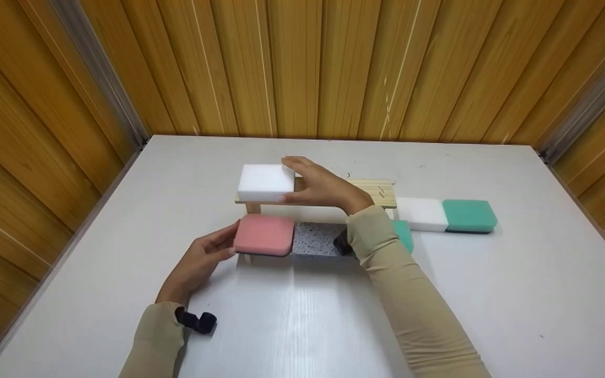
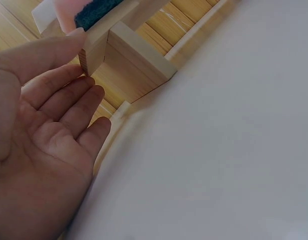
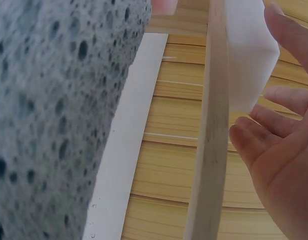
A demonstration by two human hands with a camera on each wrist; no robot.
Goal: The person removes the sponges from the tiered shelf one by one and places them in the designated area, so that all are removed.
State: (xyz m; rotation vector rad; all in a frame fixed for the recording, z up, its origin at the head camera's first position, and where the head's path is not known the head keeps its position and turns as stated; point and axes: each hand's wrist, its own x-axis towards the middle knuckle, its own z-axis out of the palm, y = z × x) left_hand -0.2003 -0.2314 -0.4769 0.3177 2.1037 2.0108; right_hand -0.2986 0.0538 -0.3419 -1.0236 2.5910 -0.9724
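Right grip grasps white sponge, left on upper shelf of rack; left grip pinches lower shelf's left end. Lower shelf carries pink sponge, grey sponge, green sponge.

In the head view, light is falling brightly from above and casting pale glare on the white surface; soft shadows are spreading below the wooden rack; the white block is nearly washing out; the left wrist view is looking dimmer, greyer; in the right wrist view, the close speckled block is appearing soft.
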